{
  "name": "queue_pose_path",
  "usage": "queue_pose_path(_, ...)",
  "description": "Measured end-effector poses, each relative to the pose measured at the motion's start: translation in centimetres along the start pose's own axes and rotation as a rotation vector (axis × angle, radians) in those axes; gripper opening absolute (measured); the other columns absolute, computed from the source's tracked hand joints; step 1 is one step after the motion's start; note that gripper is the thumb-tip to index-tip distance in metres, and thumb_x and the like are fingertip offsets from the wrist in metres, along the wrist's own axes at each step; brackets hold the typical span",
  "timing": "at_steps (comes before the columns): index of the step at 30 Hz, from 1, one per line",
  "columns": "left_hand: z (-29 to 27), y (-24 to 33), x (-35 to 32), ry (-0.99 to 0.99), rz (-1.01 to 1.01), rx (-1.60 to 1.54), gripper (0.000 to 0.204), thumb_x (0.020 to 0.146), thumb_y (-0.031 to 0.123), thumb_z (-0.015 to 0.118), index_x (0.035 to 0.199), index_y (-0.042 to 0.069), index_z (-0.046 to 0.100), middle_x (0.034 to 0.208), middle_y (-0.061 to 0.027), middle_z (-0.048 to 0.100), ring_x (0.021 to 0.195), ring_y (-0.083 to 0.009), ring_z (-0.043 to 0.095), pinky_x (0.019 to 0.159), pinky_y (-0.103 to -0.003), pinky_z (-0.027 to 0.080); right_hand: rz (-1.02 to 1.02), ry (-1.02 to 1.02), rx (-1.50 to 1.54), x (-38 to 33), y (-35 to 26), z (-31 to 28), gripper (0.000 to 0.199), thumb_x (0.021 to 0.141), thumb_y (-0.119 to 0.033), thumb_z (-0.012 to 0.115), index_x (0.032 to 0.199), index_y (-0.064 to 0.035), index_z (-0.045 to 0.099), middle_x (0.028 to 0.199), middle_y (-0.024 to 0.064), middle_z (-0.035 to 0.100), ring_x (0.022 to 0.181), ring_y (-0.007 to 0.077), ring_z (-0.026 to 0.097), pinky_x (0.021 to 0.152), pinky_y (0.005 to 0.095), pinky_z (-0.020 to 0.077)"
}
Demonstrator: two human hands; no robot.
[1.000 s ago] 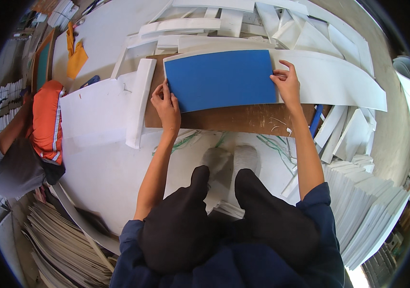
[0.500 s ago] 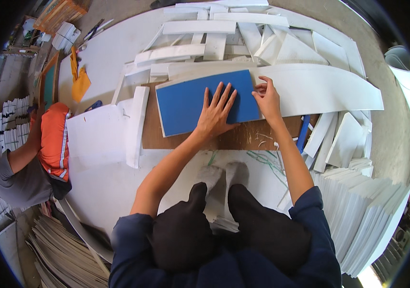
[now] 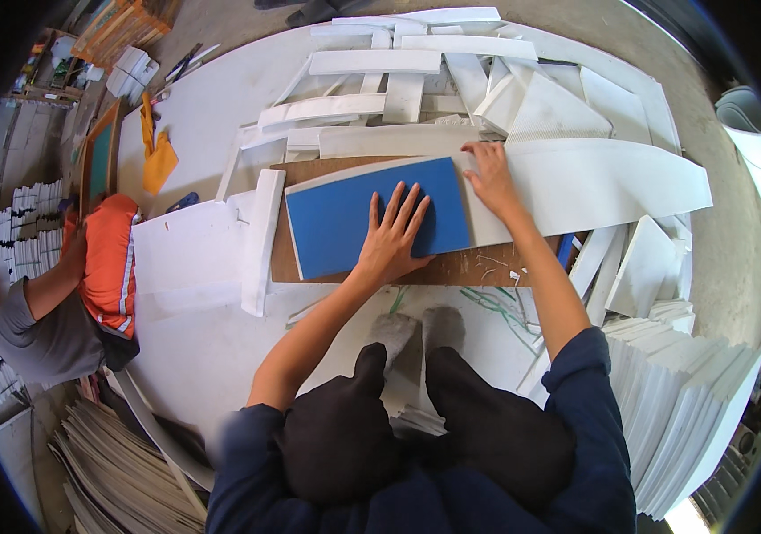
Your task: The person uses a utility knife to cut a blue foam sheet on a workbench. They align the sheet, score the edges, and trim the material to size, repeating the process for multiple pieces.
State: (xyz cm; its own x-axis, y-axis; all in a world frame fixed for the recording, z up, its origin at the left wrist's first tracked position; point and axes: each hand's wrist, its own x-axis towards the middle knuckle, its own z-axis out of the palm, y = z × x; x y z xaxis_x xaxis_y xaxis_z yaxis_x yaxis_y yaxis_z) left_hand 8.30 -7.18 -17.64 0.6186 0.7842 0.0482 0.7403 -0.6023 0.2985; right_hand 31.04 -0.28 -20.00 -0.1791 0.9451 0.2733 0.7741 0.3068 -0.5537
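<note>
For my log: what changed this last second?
The blue rectangular panel slid left and nearer the person over the flat brown board. The left grip released the panel's left edge to spread on top; the right grip moved from its right edge to the long white sheet's far edge. The board stayed underneath.

A blue rectangular board [image 3: 331, 222] lies flat, slightly askew, atop a long white sheet [image 3: 598, 182] extending toward three o'clock.

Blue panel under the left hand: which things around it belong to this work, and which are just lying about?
In use:
blue panel, under the left hand
white sheet, at the right hand
brown board, beneath them

Apparently just lying about:
yellow cloth
white strips, far side
stacked white boards, right
</note>
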Motion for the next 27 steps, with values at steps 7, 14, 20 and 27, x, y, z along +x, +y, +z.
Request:
queue_pose_path(7,-0.1,-0.2,-0.2,0.0,0.01,0.024,0.098,0.061,0.045,0.072,0.138,0.008,0.025,0.145,-0.0129,0.02,0.135,-0.0308,0.013,0.105,-0.058,0.009,0.175,0.325,-0.004,-4.5,-2.6,-3.8,0.035,0.072,0.0,0.059,0.105,-0.0039,0.051,0.105,0.0129,0.05,0.103,0.0305,0.042,0.093,0.0418,0.0313)
queue_pose_path(14,-0.4,-1.0,0.3,0.039,0.029,0.097,0.095,0.063,0.047,0.071,0.138,0.008,0.026,0.144,-0.0122,0.02,0.135,-0.03,0.013,0.105,-0.058,0.01,0.709,0.385,-0.343,-16.5,-1.0,-6.1,0.039,0.078,-0.006,0.06,0.113,-0.0015,0.044,0.114,0.0201,0.042,0.104,0.0362,0.041,0.09,0.0467,0.0345)
queue_pose_path(20,-1.2,0.2,1.4,-0.038,0.003,0.16,0.094,0.064,0.049,0.07,0.136,0.008,0.026,0.142,-0.0125,0.021,0.134,-0.0307,0.015,0.103,-0.062,0.011,0.772,0.285,-0.432,-18.0,3.5,-6.3,0.042,0.08,-0.011,0.056,0.117,0.002,0.041,0.105,0.0229,0.049,0.096,0.0357,0.049,0.084,0.0434,0.0416)
queue_pose_path(27,0.8,-1.1,2.5,0.144,-0.133,0.075,0.071,0.076,0.052,0.059,0.129,0.01,0.035,0.137,-0.014,0.027,0.131,-0.0352,0.019,0.099,-0.066,0.013,1.196,0.536,0.729,-20.4,-0.6,-6.8,0.028,0.088,-0.025,0.049,0.098,0.0006,0.051,0.08,0.0094,0.05,0.071,0.0139,0.053,0.061,0.0288,0.0435)
